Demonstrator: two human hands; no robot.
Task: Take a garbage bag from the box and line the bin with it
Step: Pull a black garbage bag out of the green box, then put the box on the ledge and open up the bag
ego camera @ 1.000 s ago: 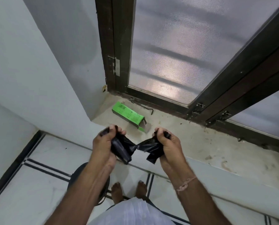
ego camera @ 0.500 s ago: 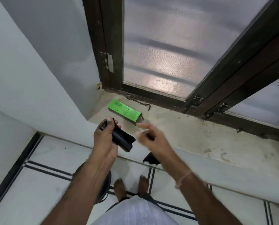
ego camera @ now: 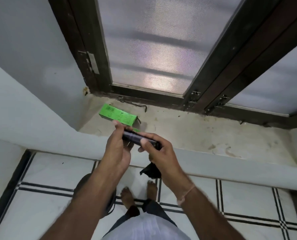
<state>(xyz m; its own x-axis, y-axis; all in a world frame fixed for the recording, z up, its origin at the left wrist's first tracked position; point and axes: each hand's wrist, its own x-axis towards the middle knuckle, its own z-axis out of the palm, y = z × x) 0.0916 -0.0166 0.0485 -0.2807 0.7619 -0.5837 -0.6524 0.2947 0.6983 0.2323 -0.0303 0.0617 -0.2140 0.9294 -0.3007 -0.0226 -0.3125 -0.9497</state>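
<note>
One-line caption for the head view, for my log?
The left hand and right hand hold a black bag roll above the ledge, near the green box.

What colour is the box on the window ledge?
The box is bright green with black print, clearest in the head view.

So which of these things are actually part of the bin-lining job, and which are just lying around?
For the job: roll of black garbage bags, held by left hand and right hand; loose black bag hanging under the right hand; green box on the ledge; dark bin, half hidden behind the left arm.

Lying about: metal window hook on the ledge.
</note>
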